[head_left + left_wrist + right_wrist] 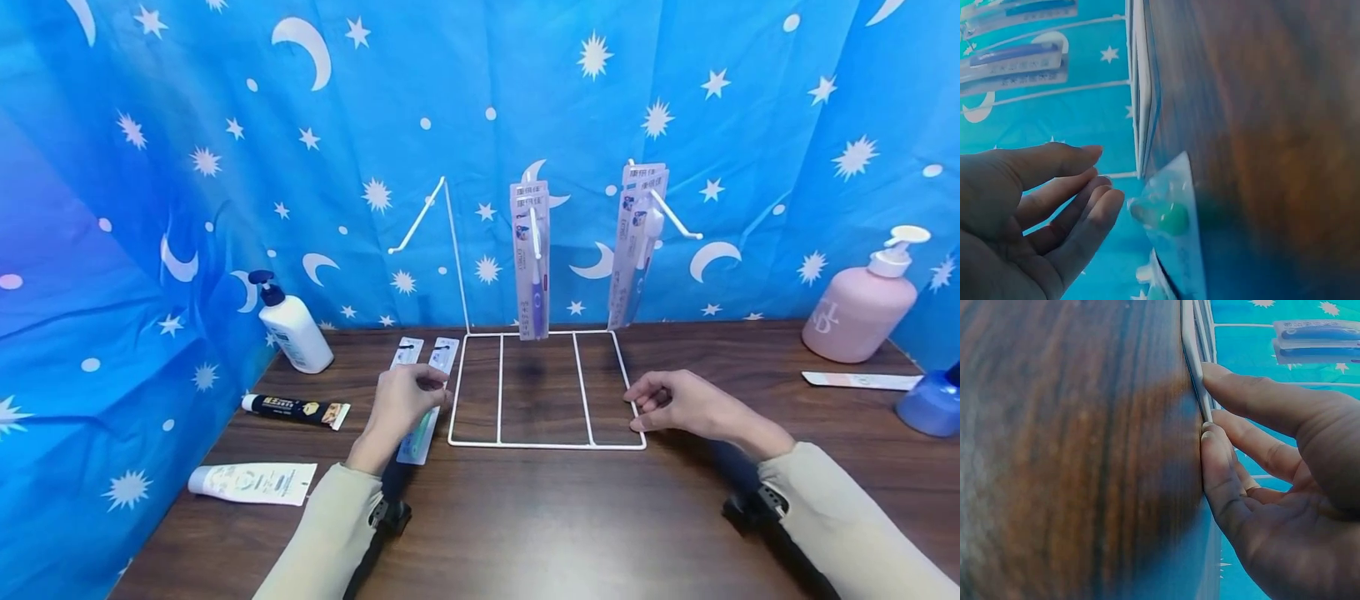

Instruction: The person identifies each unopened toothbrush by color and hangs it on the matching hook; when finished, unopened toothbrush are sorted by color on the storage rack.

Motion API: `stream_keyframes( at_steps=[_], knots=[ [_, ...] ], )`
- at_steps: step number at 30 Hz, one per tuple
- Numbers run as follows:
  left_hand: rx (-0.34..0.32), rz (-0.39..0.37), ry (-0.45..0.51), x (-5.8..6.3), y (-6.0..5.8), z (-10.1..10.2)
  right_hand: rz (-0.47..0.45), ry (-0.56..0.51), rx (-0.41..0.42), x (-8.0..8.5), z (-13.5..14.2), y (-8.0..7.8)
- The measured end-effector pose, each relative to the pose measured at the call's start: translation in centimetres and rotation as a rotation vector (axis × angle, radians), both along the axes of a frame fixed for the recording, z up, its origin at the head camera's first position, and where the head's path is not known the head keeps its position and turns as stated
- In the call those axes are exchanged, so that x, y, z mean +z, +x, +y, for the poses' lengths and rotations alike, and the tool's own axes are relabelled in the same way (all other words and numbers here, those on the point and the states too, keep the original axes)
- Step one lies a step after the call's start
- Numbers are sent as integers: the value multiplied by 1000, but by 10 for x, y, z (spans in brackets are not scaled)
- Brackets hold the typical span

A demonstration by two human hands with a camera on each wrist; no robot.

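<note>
A white wire rack stands on the brown table, its base frame (547,446) in the middle. Toothbrush packets hang from its middle hook (530,258) and right hook (636,242); the left hook (417,218) is bare. My left hand (401,400) hovers with relaxed fingers over a green toothbrush packet (420,442) lying left of the base. In the left wrist view the fingers (1085,206) sit just short of that packet (1169,219). Two more packets (407,350) lie beyond it. My right hand (675,404) rests on the base's right edge, fingertips (1216,434) against the wire (1192,356).
A white lotion bottle (294,329), a black tube (294,409) and a white tube (251,482) lie at the left. A pink pump bottle (862,308), a flat packet (862,381) and a blue container (933,404) are at the right. A blue starred curtain hangs behind.
</note>
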State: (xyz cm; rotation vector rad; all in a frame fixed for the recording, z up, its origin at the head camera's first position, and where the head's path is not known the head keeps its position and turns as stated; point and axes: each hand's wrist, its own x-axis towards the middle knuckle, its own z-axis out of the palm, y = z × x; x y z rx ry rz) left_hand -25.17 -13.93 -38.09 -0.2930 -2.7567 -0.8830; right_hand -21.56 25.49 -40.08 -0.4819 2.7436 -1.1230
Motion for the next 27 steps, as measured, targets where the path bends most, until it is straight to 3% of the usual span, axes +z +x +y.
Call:
stream_keyframes(
  at_steps=[6,17,22,27],
  knots=[
    [67,-6,4,7,-19,-1,10,-17,9,2,1,-3],
    [153,-129,-7,7,-56,1,2,-16,11,-1,2,-2],
    [198,-185,-56,1,-66,4,-3,-21,18,-3,2,-2],
    [253,-192,-79,1,-71,8,9,-10,16,-2,2,-2]
  ],
)
